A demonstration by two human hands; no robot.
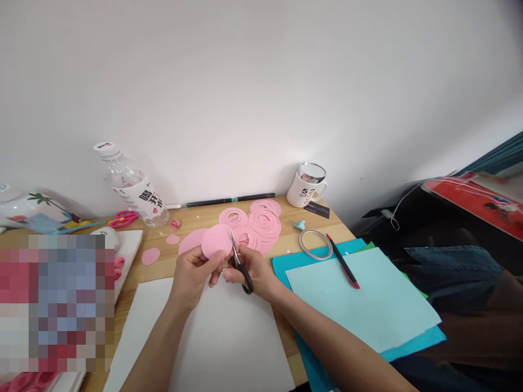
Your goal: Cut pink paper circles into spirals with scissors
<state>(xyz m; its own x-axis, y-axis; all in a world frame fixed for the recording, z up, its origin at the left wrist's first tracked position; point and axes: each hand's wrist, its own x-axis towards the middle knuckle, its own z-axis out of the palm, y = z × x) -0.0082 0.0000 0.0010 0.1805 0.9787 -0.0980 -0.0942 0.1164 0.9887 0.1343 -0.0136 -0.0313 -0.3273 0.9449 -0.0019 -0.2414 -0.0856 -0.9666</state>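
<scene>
My left hand (196, 275) pinches the lower edge of a round pink paper disc (215, 241), fingers closed on it. In my right hand (255, 269) is a pair of scissors (245, 279) with black handles, its blades pointing up at the disc's right edge. Whether the blades are cutting into the paper I cannot tell. Behind the hands lie several pink paper spirals (265, 222), with another pink paper circle (190, 239) partly hidden by the disc. Beneath my forearms is a large white sheet (232, 332).
A water bottle (137, 188) and pink scissors (122, 219) are at the left. At the right are a white mug (304, 188), a ring (303, 245), a red-and-black pen (344, 264) and pale blue paper (359, 305). A black pen (231, 200) lies along the wall.
</scene>
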